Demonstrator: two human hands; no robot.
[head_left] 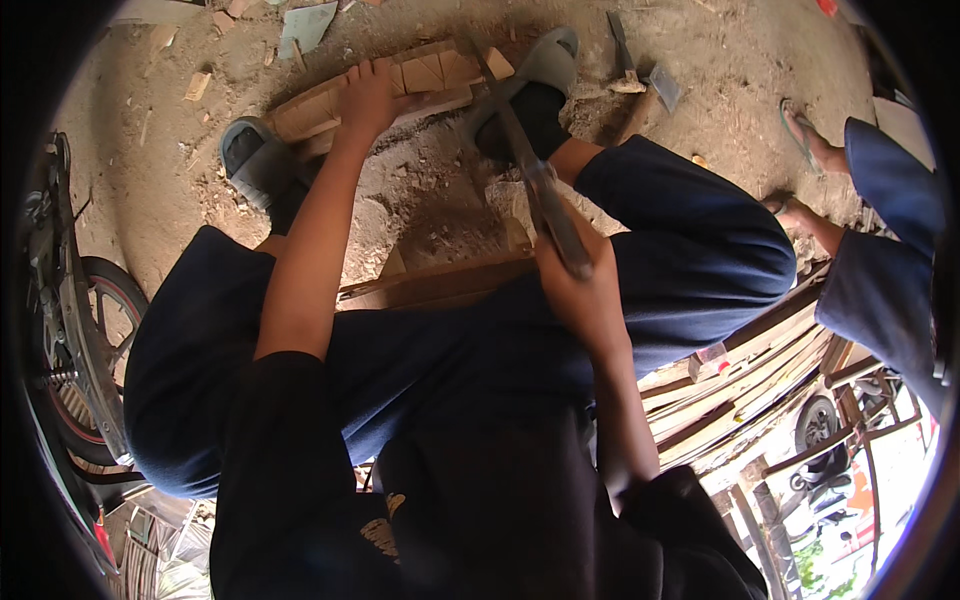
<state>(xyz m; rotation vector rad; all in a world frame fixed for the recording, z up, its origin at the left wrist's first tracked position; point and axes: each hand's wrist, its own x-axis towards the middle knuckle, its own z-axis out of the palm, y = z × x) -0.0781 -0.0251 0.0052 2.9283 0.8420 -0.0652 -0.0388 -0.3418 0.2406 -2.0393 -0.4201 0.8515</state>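
My left hand (367, 105) lies on a wooden block (430, 72) on the ground, its fingers over the top face. Pencil-like slanting lines cross the block, and another piece of wood (430, 103) sits against its near side. In my right hand (585, 285), the fingers are wrapped round the grip of a long, narrow, dark-bladed tool (520, 145). The blade slants up and left, its tip blurred near the block's right end; whether it touches the wood I cannot tell. My sandalled feet (262, 165) stand at both ends of the block.
A chisel-like tool (622, 50) and a grey metal plate (664, 88) lie on the dirt at far right. A motorbike (100, 340) stands at left. Another person's feet (805, 135) are at right, near stacked planks (750, 390). Wood scraps (198, 86) dot the ground.
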